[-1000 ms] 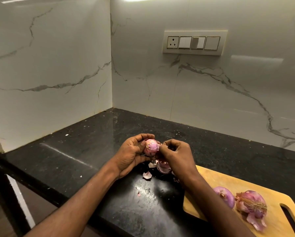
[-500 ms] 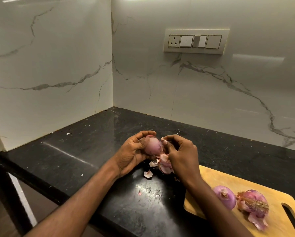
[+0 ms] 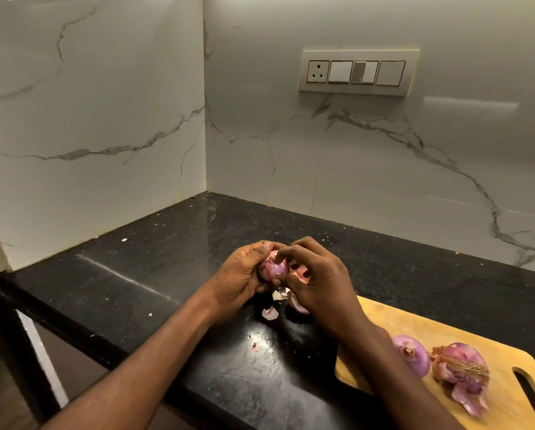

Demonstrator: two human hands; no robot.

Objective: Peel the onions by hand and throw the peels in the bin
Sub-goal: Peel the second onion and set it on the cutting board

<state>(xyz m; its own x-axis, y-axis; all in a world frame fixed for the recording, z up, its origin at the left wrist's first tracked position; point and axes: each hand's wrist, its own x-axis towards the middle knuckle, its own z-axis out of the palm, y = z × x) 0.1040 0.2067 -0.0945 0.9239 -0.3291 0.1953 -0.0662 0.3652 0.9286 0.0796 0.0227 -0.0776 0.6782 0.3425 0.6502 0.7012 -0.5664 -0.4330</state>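
Now the black stone table (image 3: 142, 283) fills the corner under the marble walls, with a wooden cutting board (image 3: 508, 395) overhanging its near right edge. On that board lie two red onions: a peeled one (image 3: 413, 355) and, touching it on the right, one with its dry skin (image 3: 461, 372) half torn loose. Over the table, just left of the board, the left hand (image 3: 239, 279) cups the third onion (image 3: 274, 268), fingers curled round it in a firm grip. Half a second back the right hand (image 3: 320, 280) was pulling a strip away to the side; it has since come back in, its fingertips (image 3: 280, 259) pressing onto the top of the bulb, seemingly pinching a new edge of skin, though the knuckles hide the exact contact. That suggests this onion is mostly bare and only scraps remain. Loose peels (image 3: 270, 313) lie on the table directly beneath the hands, with small flecks (image 3: 254, 347) nearer the front edge. No bin is in view, so the throwing-away is all still to do. Open table stretches left and back; the front edge lies close below the forearms, so falling peels could slip off.
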